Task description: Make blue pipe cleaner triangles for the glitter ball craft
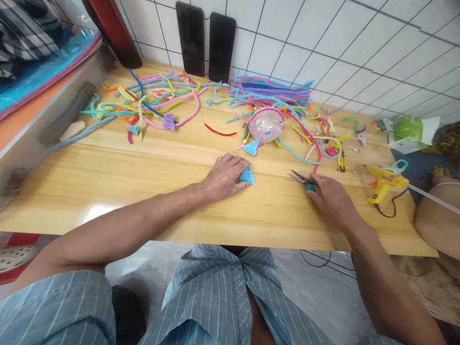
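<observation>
My left hand [224,176] rests on the wooden table [143,191], its fingers curled over a small blue coiled pipe-cleaner piece [247,176]. My right hand [332,199] lies to the right, closed on the green handles of small pliers [304,179] whose tips point left. Behind both hands sits a clear pink-rimmed ball [266,124] with another blue coiled piece [251,147] beside it.
Several colourful pipe cleaners [161,98] sprawl across the back of the table. A yellow glue gun [383,182] lies at the right, a green object [408,127] behind it. Two dark phones [206,40] lean on the tiled wall. Another person's arm [434,220] is at the right edge.
</observation>
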{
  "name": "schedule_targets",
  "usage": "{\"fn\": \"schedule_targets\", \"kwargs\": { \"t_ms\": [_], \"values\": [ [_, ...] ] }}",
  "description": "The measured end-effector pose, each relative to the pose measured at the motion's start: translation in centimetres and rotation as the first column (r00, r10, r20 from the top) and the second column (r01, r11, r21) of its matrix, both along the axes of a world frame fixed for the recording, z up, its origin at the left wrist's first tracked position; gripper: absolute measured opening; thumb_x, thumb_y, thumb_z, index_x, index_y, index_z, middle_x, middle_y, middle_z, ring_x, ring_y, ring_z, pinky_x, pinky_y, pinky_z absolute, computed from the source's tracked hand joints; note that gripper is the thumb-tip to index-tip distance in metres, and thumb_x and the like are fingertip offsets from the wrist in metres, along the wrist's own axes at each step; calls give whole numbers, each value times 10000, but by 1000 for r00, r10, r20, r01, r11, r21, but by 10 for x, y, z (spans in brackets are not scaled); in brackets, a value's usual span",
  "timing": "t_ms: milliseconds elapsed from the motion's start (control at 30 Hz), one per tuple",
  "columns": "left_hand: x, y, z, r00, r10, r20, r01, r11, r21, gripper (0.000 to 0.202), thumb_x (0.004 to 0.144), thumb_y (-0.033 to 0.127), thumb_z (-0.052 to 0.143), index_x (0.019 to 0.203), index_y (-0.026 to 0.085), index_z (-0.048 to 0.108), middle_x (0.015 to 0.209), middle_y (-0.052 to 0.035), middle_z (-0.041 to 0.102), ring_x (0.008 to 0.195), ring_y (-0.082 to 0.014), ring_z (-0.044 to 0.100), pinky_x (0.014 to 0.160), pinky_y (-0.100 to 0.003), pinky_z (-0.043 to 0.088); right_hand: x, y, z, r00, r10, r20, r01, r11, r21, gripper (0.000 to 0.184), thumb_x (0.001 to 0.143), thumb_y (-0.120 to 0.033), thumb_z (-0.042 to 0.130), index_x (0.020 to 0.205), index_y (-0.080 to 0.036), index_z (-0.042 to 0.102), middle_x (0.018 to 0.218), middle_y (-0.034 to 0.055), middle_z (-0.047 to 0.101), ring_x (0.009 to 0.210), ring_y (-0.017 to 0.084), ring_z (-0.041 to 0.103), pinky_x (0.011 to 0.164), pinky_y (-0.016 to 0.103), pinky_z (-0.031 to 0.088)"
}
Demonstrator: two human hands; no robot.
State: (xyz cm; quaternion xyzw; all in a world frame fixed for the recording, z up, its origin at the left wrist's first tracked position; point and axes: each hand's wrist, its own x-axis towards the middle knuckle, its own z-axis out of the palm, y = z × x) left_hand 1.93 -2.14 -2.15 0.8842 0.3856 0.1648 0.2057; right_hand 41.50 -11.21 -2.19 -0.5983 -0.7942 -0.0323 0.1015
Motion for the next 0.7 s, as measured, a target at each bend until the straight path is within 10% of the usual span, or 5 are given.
{"fn": "schedule_targets", "kwargs": {
  "t_ms": [367,700],
  "values": [
    [1,1,-12,990,127,67,-132,989,69,497,888,377,899,1295,164,710,1417,-176,707,1275,-373,636,1110,-538,506,72,-26,-1,989,-123,-87,128,991,46,482,1060,-460,604,1472,-221,680,1409,255,763,1314,479,728,1091,680,591],
    [-3,5,-16,977,80,197,-76,997,-29,77,962,227,820,987,217,747,1244,-74,794,1200,-287,671,1052,-456,460,-120,48,27,890,58,-453,-127,984,-124,445,1013,-412,724,1428,-253,705,1329,142,799,1156,320,784,1049,538,630]
  ]
}}
